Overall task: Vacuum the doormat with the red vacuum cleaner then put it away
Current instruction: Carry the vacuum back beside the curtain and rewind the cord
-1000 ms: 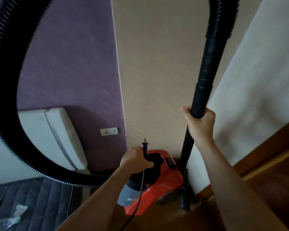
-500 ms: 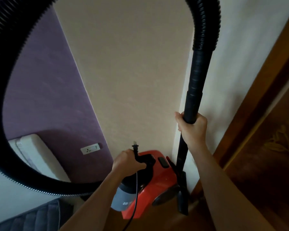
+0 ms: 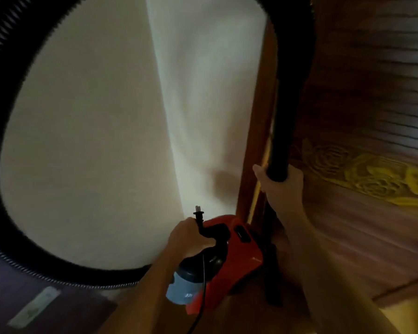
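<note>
The red vacuum cleaner (image 3: 237, 261) hangs low in the middle, with a grey-blue end and a black handle. My left hand (image 3: 191, 237) grips that handle together with the black plug (image 3: 198, 216), whose prongs point up; the cord dangles below. My right hand (image 3: 280, 186) is closed around the black wand (image 3: 285, 112), held upright beside a wooden door frame. The black ribbed hose (image 3: 0, 165) loops wide on the left and over the top of the view. The doormat is not in view.
A cream wall (image 3: 94, 141) and a white wall corner (image 3: 210, 104) stand straight ahead. A dark wooden door with carved gold flowers (image 3: 362, 174) fills the right. A wall socket (image 3: 34, 307) shows blurred at the lower left.
The view has swung right: the purple wall and white unit have left the frame and the carved door now fills the right. Both hands keep their grips on the vacuum and wand.
</note>
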